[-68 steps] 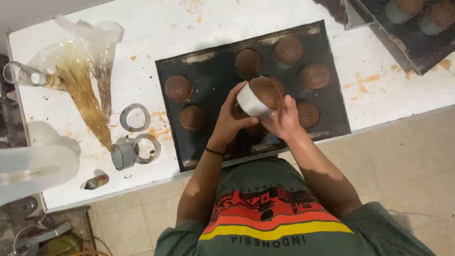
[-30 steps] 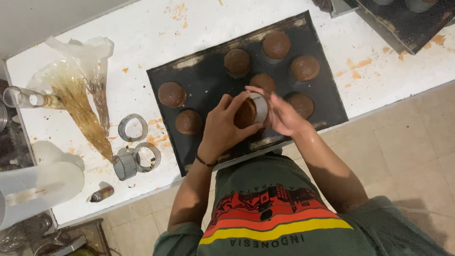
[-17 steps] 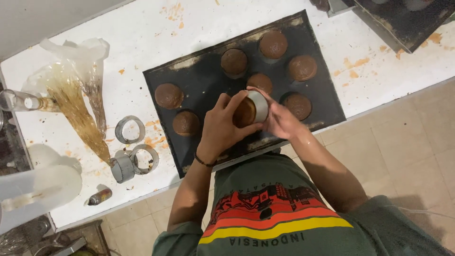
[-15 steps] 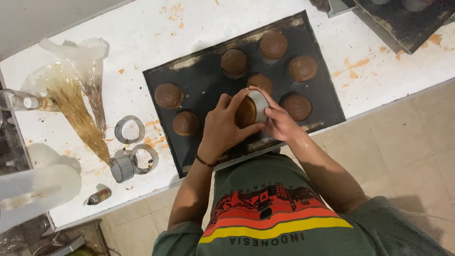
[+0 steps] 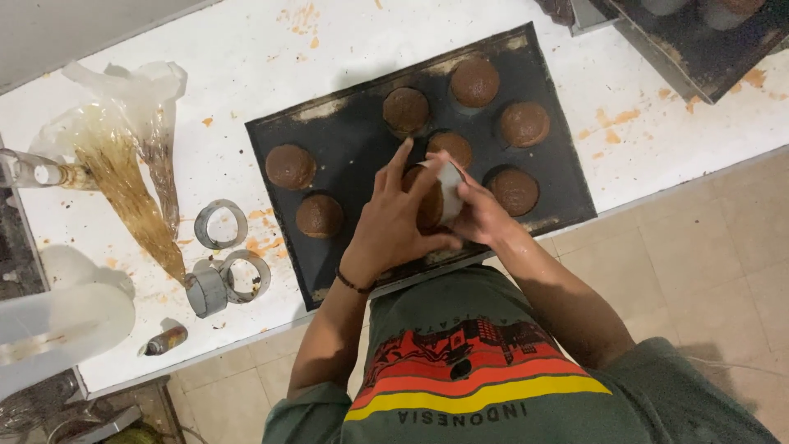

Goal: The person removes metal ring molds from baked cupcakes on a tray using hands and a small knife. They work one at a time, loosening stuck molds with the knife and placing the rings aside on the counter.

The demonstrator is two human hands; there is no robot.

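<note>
A black baking tray [image 5: 353,140] lies on the white counter and carries several round brown cakes, such as one cake [image 5: 290,166] at its left. Over the tray's near edge, my left hand [image 5: 393,226] and my right hand [image 5: 477,215] together hold a metal ring mould [image 5: 448,191] with a brown cake inside it. The left hand's fingers press against the cake's face; the right hand wraps the ring from the right side.
Three loose metal rings [image 5: 220,224] lie left of the tray. A sticky clear plastic bag [image 5: 123,164] and a glass bottle [image 5: 37,173] sit at far left. A second dark tray [image 5: 699,37] is top right. Orange smears mark the counter [image 5: 246,57].
My hands, still holding the ring and cake, have stayed over the tray's near edge; the left fingers have spread over the cake's face and the ring has tilted.
</note>
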